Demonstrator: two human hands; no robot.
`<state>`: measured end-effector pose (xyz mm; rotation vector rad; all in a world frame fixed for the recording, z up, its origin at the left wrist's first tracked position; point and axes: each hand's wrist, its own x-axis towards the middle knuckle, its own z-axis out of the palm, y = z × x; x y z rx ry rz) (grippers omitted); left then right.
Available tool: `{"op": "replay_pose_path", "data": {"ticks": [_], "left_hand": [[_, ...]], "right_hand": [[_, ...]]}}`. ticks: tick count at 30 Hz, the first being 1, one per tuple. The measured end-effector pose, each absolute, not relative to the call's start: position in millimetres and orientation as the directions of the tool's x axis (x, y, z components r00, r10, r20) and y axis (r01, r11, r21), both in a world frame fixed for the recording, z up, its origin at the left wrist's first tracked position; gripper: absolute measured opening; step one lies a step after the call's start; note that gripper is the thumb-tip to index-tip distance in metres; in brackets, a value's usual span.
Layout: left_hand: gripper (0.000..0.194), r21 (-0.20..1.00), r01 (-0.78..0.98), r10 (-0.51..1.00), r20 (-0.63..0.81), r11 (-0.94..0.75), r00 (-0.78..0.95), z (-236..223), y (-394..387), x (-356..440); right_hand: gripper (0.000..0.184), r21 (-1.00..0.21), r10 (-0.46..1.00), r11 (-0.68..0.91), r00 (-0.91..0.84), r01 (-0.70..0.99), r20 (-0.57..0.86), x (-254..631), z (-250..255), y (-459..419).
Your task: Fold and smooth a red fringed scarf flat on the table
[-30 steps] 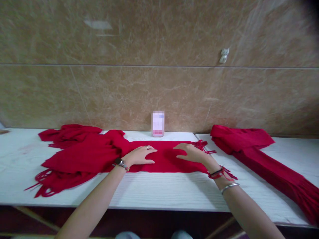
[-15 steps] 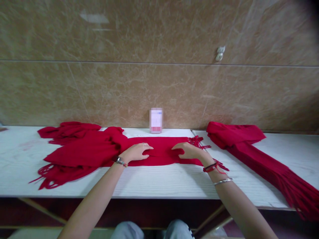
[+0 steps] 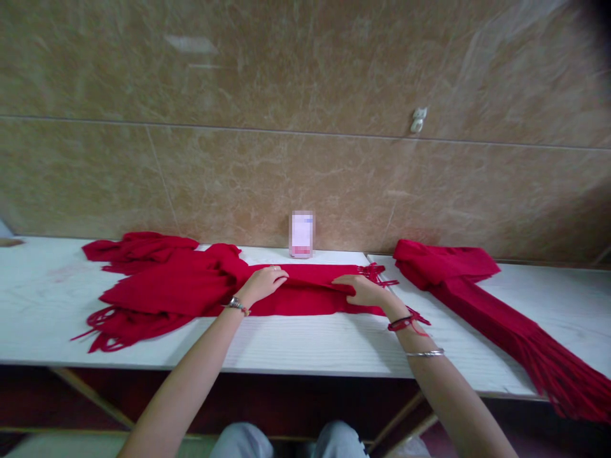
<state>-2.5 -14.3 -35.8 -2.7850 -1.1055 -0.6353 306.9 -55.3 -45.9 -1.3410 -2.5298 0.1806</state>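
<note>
On white surface [image 3: 305,346], L hand [image 3: 264,284] & R hand [image 3: 366,291] both pinch a raised ridge of red scarf [image 3: 305,302], prob. straightening step; next move needs even tension.

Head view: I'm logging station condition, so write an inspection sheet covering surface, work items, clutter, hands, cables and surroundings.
Surface: white wood-grain tabletop, seam toward the right.
Work items: spread red scarf, creased lengthwise; bunched red cloth at left; folded scarf at right, fringe reaching the front edge.
Clutter: upright phone-like device by the wall; unclear brown object at far left.
Hands: left hand appears to pinch the spread red scarf; right hand touches it, grip unclear.
Cables: nothing seen.
Surroundings: brown marbled wall with small white ornament.
</note>
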Motion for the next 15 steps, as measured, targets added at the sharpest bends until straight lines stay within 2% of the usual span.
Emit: {"op": "replay_pose_path", "data": {"ticks": [5, 9, 15], "left_hand": [[0.023, 0.119, 0.687, 0.649, 0.475, -0.717, 0.594, -37.9, -11.9, -3.9], [0.024, 0.123, 0.683, 0.654, 0.452, -0.72, 0.607, -42.1, -9.3, -4.3], [0.025, 0.124, 0.685, 0.66, 0.433, -0.718, 0.614, -44.7, -7.1, -4.9]], "right_hand": [[0.071, -0.148, 0.852, 0.519, -0.494, 0.842, 0.174, 313.8, -49.5, -52.1], [0.066, -0.113, 0.876, 0.464, -0.437, 0.879, 0.202, 317.2, -50.4, -53.1], [0.063, -0.087, 0.853, 0.491, -0.457, 0.867, 0.252, 314.2, -50.5, -57.9]]}}
